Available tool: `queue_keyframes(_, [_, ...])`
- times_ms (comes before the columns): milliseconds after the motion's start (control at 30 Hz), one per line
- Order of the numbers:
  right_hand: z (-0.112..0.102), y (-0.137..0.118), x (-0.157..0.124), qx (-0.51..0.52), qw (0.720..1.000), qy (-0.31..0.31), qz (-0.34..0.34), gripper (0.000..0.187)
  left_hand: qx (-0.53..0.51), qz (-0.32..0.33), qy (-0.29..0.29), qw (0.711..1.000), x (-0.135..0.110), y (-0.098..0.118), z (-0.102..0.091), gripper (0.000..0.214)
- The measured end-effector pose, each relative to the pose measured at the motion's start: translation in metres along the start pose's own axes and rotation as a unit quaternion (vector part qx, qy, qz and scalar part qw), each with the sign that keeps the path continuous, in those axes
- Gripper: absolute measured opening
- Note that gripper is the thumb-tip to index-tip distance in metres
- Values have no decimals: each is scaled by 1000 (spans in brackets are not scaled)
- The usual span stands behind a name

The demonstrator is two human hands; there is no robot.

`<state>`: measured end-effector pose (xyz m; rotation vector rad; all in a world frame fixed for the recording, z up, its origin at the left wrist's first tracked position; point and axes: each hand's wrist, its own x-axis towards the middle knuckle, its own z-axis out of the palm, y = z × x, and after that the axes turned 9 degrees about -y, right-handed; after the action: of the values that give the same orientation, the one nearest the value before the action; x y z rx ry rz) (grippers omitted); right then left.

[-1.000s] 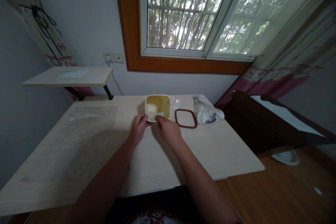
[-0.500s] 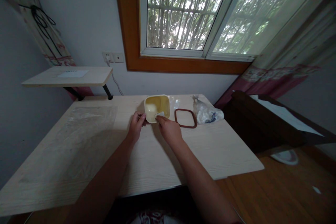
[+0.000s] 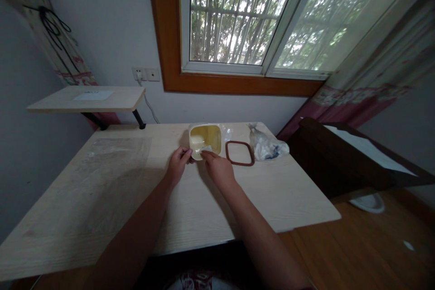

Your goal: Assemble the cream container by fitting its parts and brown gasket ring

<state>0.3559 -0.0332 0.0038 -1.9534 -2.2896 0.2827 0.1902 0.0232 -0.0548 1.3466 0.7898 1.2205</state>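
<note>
A pale yellow, square-cornered plastic container point(image 3: 213, 135) stands tilted near the back of the table, its open side facing me. My left hand point(image 3: 178, 163) is closed on its near left corner, thumb at the rim. At the near rim, my right hand point(image 3: 219, 168) has its fingers pinched together by a small whitish piece point(image 3: 206, 148), whose material I cannot make out. Right of the container lies a reddish-brown square ring point(image 3: 239, 153), close to my right hand but apart from it.
A crumpled clear plastic bag point(image 3: 268, 145) sits at the table's back right. Flat clear plastic point(image 3: 115, 158) covers part of the left side. A raised shelf point(image 3: 118, 99) stands at the back left. A dark wooden piece of furniture point(image 3: 322, 158) stands right of the light wooden table point(image 3: 272, 199).
The container has shifted slightly to the right and turned a little, and my left hand has moved with it. My right hand stays nearly in place at the near rim.
</note>
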Motion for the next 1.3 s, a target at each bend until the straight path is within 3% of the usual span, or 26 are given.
queue_keyframes(400, [-1,-23,-5,107,994,3,-31,50,31,-6,-10,999,-3,3,5,33])
queue_keyframes(933, [3,-10,2,-12,1000,2,-21,45,-9,-22,-21,999,-1,-3,8,43])
queue_keyframes(1100, [1,-3,7,-44,997,-10,-54,49,-16,-10,17,1000,3,-3,3,44])
queue_keyframes(1300, [-2,2,12,-97,990,-13,-99,47,-35,65,100,992,8,0,-13,37])
